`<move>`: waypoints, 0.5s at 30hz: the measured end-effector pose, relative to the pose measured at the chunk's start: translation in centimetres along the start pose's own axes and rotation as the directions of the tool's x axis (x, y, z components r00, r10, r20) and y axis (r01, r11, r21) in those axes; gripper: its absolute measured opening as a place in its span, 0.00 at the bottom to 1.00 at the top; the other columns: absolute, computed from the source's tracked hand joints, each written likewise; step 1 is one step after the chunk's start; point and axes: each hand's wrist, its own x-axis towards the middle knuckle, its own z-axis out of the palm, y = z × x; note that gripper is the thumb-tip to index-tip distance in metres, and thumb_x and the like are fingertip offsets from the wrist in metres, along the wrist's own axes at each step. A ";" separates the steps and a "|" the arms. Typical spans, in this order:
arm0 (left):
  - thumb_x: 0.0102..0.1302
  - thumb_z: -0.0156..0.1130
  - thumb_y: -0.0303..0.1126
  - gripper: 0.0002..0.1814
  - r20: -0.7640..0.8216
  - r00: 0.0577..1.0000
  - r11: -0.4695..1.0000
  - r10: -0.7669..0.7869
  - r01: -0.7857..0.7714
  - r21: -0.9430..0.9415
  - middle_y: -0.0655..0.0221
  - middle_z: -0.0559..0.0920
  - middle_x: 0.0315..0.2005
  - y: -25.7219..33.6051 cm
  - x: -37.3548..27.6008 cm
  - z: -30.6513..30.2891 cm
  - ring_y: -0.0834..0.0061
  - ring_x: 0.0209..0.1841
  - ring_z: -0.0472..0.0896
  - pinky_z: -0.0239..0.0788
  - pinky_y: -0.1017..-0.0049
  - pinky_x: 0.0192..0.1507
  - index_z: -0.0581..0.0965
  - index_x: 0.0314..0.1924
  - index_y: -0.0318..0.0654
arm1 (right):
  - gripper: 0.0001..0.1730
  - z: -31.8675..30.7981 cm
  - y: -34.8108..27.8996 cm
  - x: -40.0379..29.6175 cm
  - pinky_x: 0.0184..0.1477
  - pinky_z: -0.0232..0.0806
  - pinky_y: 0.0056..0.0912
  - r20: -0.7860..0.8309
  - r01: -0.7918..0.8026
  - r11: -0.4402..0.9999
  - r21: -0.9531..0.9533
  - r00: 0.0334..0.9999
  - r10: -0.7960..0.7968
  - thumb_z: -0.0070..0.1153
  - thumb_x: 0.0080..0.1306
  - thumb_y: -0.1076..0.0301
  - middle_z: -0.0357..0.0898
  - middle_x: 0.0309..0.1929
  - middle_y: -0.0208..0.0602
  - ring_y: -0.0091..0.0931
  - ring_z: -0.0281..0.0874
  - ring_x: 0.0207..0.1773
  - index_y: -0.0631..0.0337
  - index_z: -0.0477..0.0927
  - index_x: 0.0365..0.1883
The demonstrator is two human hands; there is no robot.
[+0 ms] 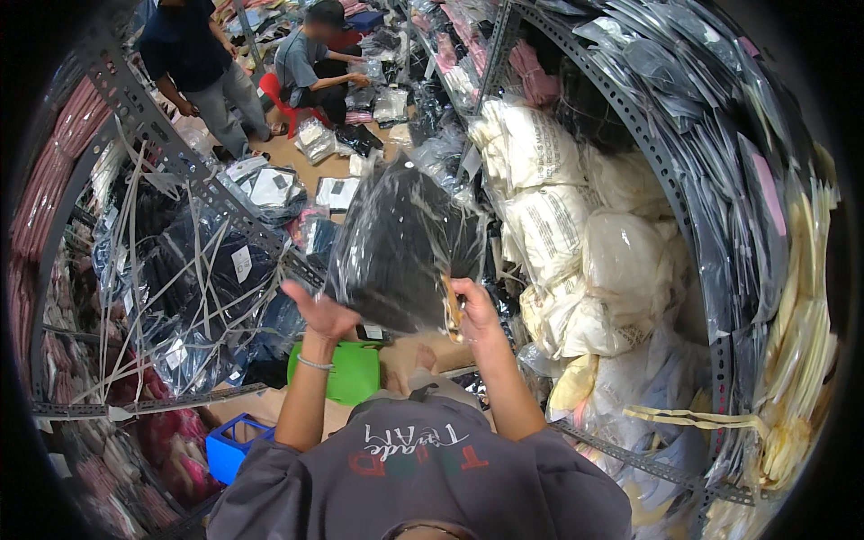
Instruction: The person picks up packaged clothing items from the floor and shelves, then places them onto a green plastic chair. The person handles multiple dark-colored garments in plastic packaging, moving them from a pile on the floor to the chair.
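Observation:
A clear plastic bag with a dark folded garment (pixel 398 250) inside hangs in front of my chest, its film shiny and wrinkled. My right hand (pixel 476 309) is closed on the bag's lower right edge, beside a narrow tan-gold piece (pixel 452 307) whose kind is unclear. At the lower left corner of the bag is my left hand (pixel 325 314), thumb spread wide from the fingers. Whether its partly hidden fingertips touch the film cannot be made out. Below that hand stands a green plastic stool (pixel 337 373).
Perforated metal shelving (pixel 196 179) with bagged dark clothes tied by strips rises on the left. On the right, shelves hold white bagged bundles (pixel 550 223) and stacked dark packets (pixel 715 155). A blue plastic stool (pixel 236 445) sits lower left. Ahead, one person (pixel 196 67) stands; another (pixel 304 67) sits among packets.

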 end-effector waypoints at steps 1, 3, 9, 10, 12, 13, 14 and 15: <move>0.38 0.50 0.82 0.70 -0.121 0.991 0.998 -0.061 0.062 0.009 0.56 0.60 0.68 1.2 0.3 -0.2 0.61 0.68 0.62 0.55 0.60 0.67 0.51 0.71 0.33 | 0.13 0.2 -0.6 -0.2 0.39 0.74 0.32 -0.026 0.034 0.996 -0.082 0.999 -0.037 0.58 0.58 0.70 0.81 0.36 0.37 0.27 0.80 0.34 0.64 0.78 0.42; 0.33 0.44 0.87 0.75 -0.246 0.957 0.979 -0.155 0.183 0.093 0.56 0.59 0.68 2.3 0.3 -1.4 0.62 0.68 0.61 0.55 0.59 0.67 0.51 0.71 0.32 | 0.14 1.2 -2.1 -0.8 0.41 0.74 0.31 -0.063 0.093 0.965 -0.246 0.992 -0.112 0.60 0.56 0.73 0.81 0.36 0.36 0.26 0.80 0.35 0.64 0.77 0.42; 0.41 0.73 0.63 0.60 -0.386 0.917 0.881 -0.097 0.260 0.396 0.61 0.69 0.61 -0.7 0.5 -4.9 0.67 0.61 0.70 0.65 0.66 0.61 0.59 0.67 0.33 | 0.24 -1.3 -3.6 1.5 0.46 0.69 0.25 0.006 0.031 0.585 -0.811 0.999 -0.044 0.66 0.46 0.74 0.81 0.35 0.31 0.22 0.77 0.38 0.65 0.76 0.44; 0.46 0.76 0.44 0.47 -0.376 0.926 0.916 -0.034 0.179 0.359 0.61 0.73 0.58 -1.2 0.6 -4.9 0.68 0.58 0.73 0.68 0.68 0.58 0.64 0.64 0.34 | 0.25 -0.7 -3.6 1.6 0.47 0.69 0.26 -0.015 0.018 0.564 -0.826 0.998 -0.055 0.65 0.47 0.74 0.81 0.36 0.31 0.22 0.77 0.40 0.65 0.76 0.45; 0.50 0.73 0.36 0.39 -0.495 0.869 0.879 -0.019 0.251 0.407 0.61 0.76 0.54 -1.7 1.8 -3.9 0.69 0.55 0.76 0.70 0.69 0.56 0.68 0.60 0.33 | 0.36 -1.1 -3.0 2.0 0.53 0.67 0.27 0.052 0.135 0.535 -0.834 0.985 -0.167 0.67 0.46 0.74 0.77 0.50 0.37 0.23 0.74 0.51 0.63 0.71 0.57; 0.51 0.71 0.32 0.34 -0.557 0.831 0.858 -0.002 0.288 0.426 0.60 0.77 0.53 -1.9 2.2 -3.2 0.69 0.53 0.77 0.70 0.69 0.54 0.70 0.59 0.33 | 0.40 -0.4 -2.8 1.9 0.54 0.66 0.28 0.081 0.225 0.597 -0.770 0.963 -0.257 0.68 0.46 0.74 0.73 0.53 0.38 0.24 0.71 0.53 0.63 0.67 0.60; 0.52 0.67 0.27 0.28 -0.598 0.799 0.890 0.055 0.232 0.393 0.59 0.80 0.48 -2.3 2.6 -2.9 0.68 0.46 0.80 0.73 0.69 0.50 0.73 0.55 0.32 | 0.44 0.7 -2.9 1.6 0.56 0.66 0.29 0.100 0.315 0.644 -0.697 0.932 -0.347 0.69 0.46 0.73 0.70 0.57 0.39 0.24 0.69 0.56 0.63 0.64 0.63; 0.52 0.67 0.26 0.28 -0.611 0.791 0.911 0.037 0.226 0.346 0.59 0.80 0.48 -2.4 2.6 -3.2 0.68 0.46 0.81 0.73 0.69 0.50 0.73 0.55 0.32 | 0.48 1.3 -3.1 1.6 0.57 0.65 0.30 0.110 0.409 0.673 -0.617 0.891 -0.441 0.69 0.46 0.73 0.67 0.61 0.40 0.24 0.67 0.59 0.63 0.60 0.66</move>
